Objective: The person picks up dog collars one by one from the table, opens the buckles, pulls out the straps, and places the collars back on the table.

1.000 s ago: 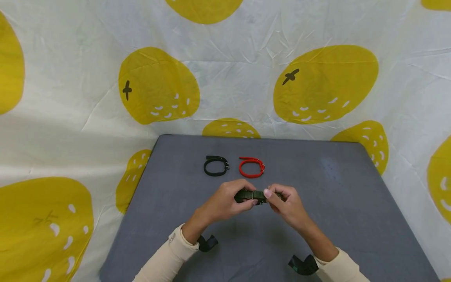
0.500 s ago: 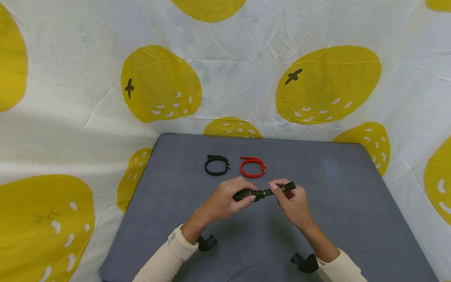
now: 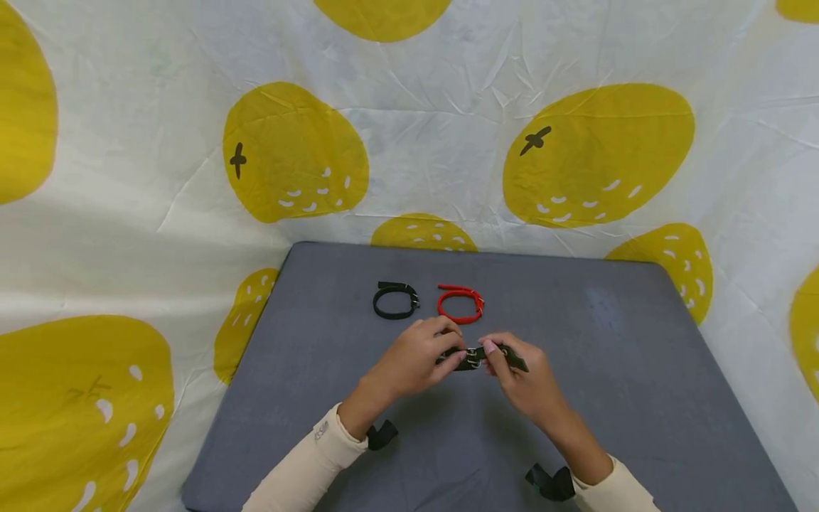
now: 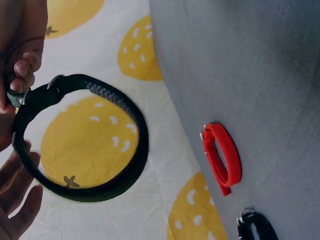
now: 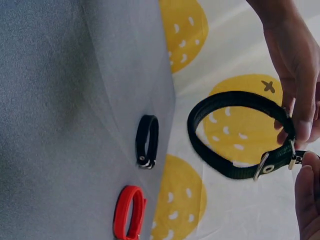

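A dark green dog collar [image 3: 470,360] with a metal buckle [image 5: 292,154] is held up between both hands, bent into a loop. My left hand [image 3: 416,359] holds it by the buckle, thumb and index finger at the strap, while the other fingers [image 4: 32,205] spread loosely beside the loop in the left wrist view. Pinched between thumb and fingers of my right hand [image 3: 525,373] is the strap just past the buckle. The strap's free end [image 3: 515,359] sticks out to the right, angled down. An eyelet [image 5: 268,169] shows on the band in the right wrist view.
Farther back on the grey table [image 3: 608,398] lie a black collar [image 3: 394,316] and, to its right, a red collar [image 3: 461,320], both looped. A white cloth [image 3: 435,163] printed with yellow fruit hangs behind the table and at its sides.
The right hand first drew the strap's end out rightward, then came back a little toward the buckle; the end now tips downward. The left hand has shifted slightly right, its fingers nearer the buckle.
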Available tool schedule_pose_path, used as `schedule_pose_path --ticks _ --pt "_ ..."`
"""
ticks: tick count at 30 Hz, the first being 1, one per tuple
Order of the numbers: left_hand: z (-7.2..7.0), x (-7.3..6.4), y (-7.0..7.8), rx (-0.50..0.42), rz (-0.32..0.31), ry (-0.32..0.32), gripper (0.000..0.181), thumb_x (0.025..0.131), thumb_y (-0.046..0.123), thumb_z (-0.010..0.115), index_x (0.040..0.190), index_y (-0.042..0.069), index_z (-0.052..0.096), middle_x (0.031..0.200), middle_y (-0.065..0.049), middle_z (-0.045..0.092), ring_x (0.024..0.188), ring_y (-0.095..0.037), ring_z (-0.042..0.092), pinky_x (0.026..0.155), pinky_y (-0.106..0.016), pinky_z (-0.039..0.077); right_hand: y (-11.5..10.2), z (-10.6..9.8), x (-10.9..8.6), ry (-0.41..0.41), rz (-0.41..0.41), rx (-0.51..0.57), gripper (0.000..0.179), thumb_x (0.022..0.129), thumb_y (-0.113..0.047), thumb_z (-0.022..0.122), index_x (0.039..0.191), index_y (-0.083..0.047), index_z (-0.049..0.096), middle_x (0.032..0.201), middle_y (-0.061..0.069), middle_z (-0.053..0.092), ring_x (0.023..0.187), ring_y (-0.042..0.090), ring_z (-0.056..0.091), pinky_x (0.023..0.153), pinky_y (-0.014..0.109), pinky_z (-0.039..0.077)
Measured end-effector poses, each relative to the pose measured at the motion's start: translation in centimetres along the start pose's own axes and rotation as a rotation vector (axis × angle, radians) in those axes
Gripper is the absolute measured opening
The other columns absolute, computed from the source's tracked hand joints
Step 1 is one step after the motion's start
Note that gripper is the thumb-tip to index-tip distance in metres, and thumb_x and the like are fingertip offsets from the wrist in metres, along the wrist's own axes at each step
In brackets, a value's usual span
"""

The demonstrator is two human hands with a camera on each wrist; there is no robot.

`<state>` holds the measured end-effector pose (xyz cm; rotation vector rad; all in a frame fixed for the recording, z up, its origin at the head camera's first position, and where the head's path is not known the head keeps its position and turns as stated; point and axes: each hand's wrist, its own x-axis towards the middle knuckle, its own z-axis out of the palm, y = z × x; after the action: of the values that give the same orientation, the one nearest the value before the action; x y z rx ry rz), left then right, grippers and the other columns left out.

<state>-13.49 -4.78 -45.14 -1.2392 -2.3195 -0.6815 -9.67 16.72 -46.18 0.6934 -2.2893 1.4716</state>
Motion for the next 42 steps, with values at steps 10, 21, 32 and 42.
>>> schedule_pose_path --ticks 10,21,32,42 --pt "0.7 0.4 0.6 0.063 0.017 -0.02 0.006 0.092 0.018 0.073 0.087 0.02 0.076 0.088 0.008 0.065 0.074 -0.005 0.057 0.065 -0.021 0.045 0.1 0.4 -0.2 -0.055 -0.084 -0.034 0.021 0.098 0.011 0.051 0.106 -0.003 0.066 0.082 0.0 0.064 0.069 0.009 0.061 0.062 0.018 0.051" --pt "0.8 1.0 -0.1 -0.166 -0.086 -0.217 0.006 0.095 0.021 0.072 0.09 0.018 0.074 0.093 0.008 0.064 0.078 -0.006 0.057 0.069 -0.014 0.043 0.2 0.5 -0.1 -0.062 -0.105 0.016 0.028 0.096 0.016 0.05 0.105 -0.007 0.064 0.084 0.002 0.063 0.069 0.012 0.061 0.063 0.02 0.051" --pt "-0.1 0.9 0.1 -0.218 -0.025 -0.375 0.004 0.098 0.018 0.06 0.097 0.017 0.063 0.09 0.007 0.056 0.073 -0.001 0.048 0.064 -0.011 0.039 -0.4 0.0 -1.0 -0.13 0.018 0.334 0.022 0.103 0.012 0.039 0.109 0.007 0.06 0.087 0.016 0.062 0.074 0.015 0.064 0.067 0.024 0.055" --pt "0.0 0.9 0.6 -0.366 -0.095 -0.243 0.006 0.096 0.011 0.059 0.096 0.015 0.055 0.091 0.005 0.053 0.072 -0.005 0.046 0.065 -0.015 0.04 -1.2 -0.7 -0.7 -0.047 0.012 0.353 0.022 0.103 0.011 0.04 0.107 0.008 0.061 0.083 0.015 0.063 0.072 0.013 0.064 0.064 0.023 0.054"
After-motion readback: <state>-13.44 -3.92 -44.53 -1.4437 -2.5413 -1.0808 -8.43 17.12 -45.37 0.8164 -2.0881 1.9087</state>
